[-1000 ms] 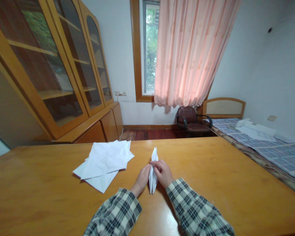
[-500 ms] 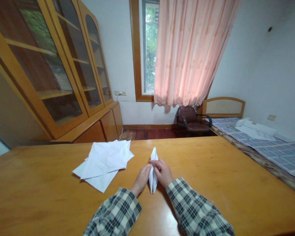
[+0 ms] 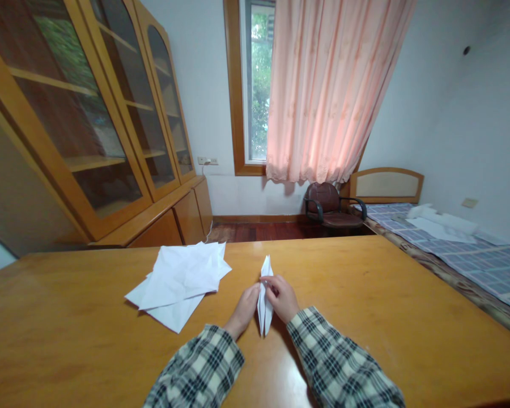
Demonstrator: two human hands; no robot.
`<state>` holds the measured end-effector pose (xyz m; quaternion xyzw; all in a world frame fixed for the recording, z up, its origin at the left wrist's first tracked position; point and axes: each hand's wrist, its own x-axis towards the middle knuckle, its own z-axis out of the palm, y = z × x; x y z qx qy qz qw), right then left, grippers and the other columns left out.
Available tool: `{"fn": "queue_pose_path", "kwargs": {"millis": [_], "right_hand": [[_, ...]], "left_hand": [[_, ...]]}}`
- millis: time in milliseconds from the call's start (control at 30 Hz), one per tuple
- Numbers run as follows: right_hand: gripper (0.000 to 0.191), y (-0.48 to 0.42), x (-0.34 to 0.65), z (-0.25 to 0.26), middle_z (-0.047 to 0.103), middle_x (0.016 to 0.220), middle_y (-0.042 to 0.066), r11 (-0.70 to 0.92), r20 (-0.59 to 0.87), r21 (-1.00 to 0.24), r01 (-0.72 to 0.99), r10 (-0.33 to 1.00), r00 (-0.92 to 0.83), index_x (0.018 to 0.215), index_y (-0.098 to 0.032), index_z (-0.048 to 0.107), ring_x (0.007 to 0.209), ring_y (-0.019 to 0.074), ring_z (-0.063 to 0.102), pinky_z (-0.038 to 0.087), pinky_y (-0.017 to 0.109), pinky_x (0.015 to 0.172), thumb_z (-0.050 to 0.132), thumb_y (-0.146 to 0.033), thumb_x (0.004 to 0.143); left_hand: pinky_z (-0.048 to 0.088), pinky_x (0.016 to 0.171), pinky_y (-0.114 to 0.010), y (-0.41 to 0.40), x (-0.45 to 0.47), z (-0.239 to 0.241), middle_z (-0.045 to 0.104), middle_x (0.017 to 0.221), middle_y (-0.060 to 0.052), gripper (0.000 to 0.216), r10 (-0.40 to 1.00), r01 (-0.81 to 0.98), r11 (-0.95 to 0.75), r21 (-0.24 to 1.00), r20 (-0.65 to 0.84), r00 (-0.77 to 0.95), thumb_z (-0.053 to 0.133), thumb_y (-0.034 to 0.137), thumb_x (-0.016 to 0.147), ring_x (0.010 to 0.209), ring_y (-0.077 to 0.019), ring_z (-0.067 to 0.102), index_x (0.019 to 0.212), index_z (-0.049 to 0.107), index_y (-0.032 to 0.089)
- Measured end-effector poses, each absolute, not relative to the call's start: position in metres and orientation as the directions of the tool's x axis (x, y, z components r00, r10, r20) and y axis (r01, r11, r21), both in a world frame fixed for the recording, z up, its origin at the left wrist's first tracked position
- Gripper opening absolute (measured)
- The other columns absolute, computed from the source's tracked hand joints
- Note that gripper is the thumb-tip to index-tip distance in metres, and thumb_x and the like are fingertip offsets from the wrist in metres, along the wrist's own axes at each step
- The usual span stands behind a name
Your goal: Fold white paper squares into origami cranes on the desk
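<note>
A narrow folded white paper with pointed ends stands out between my hands, over the wooden table. Its near end is split into two points, and its far end also tapers. My left hand grips its left edge near the middle, thumb along the side. From the right, my right hand pinches the paper's middle, with the index finger laid across it. The fingertips partly cover the paper's centre, so the folds there are hidden.
Several loose white sheets lie overlapped on the wooden table, left of my hands. Beyond its far edge are a brown armchair and a glass-door cabinet. On the right, a bed holds more white paper.
Almost nothing differs. The folded paper has shifted very slightly toward me, and both hands keep their hold on it.
</note>
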<state>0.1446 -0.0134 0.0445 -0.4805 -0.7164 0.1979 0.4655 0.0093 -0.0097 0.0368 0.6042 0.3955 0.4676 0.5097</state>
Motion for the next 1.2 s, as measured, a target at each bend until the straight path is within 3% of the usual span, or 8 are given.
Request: {"fn": "queue_pose_path", "kwargs": {"millis": [467,600,800,1067,1200], "right_hand": [[0.029,-0.0107,0.1460,0.0418,0.062,0.085,0.005,0.475,0.498,-0.734,0.485,0.863,-0.091,0.101,-0.021,0.066,0.076,0.0169,0.057,0.046,0.028,0.071,0.047,-0.014,0.081],[0.028,-0.0105,0.1457,0.0415,0.063,0.092,0.006,0.490,0.514,-0.737,0.466,0.854,-0.084,0.104,-0.021,0.063,0.084,0.0179,0.059,0.046,0.029,0.077,0.047,-0.016,0.082],[0.024,-0.0123,0.1437,0.0407,0.053,0.069,-0.002,0.384,0.439,-0.799,0.464,0.898,0.012,0.105,-0.019,0.050,0.059,0.0147,0.053,0.044,0.026,0.059,0.047,-0.022,0.081],[0.011,-0.0119,0.1445,0.0384,0.049,0.067,-0.004,0.386,0.455,-0.786,0.482,0.890,0.029,0.090,-0.020,0.047,0.057,0.0131,0.049,0.039,0.024,0.056,0.046,-0.024,0.080],[0.011,-0.0120,0.1461,0.0396,0.055,0.072,-0.001,0.414,0.460,-0.783,0.463,0.888,-0.016,0.091,-0.020,0.050,0.061,0.0138,0.053,0.041,0.025,0.060,0.045,-0.024,0.083]], "left_hand": [[0.044,0.070,-0.028,-0.0084,0.0125,0.0348,0.067,0.082,-0.006,0.034,0.948,-0.040,-0.143,0.989,0.148,0.283,0.053,0.040,0.080,0.076,-0.0195,0.059,0.093,0.065,0.012],[0.045,0.075,-0.029,-0.0067,0.0127,0.0312,0.068,0.088,-0.007,0.037,0.951,-0.057,-0.134,0.989,0.145,0.273,0.052,0.043,0.082,0.082,-0.0210,0.060,0.097,0.065,0.012],[0.045,0.077,-0.031,-0.0078,0.0134,0.0326,0.068,0.091,-0.008,0.044,0.953,-0.045,-0.136,0.990,0.143,0.269,0.051,0.049,0.083,0.085,-0.0218,0.060,0.102,0.065,0.012],[0.045,0.070,-0.027,-0.0093,0.0149,0.0376,0.068,0.083,-0.006,0.046,0.960,-0.043,-0.107,0.993,0.115,0.257,0.056,0.053,0.079,0.078,-0.0198,0.059,0.098,0.065,0.012],[0.045,0.067,-0.026,-0.0095,0.0136,0.0377,0.068,0.083,-0.007,0.047,0.967,-0.028,-0.100,0.995,0.104,0.232,0.057,0.053,0.079,0.077,-0.0196,0.059,0.098,0.064,0.011]]}}
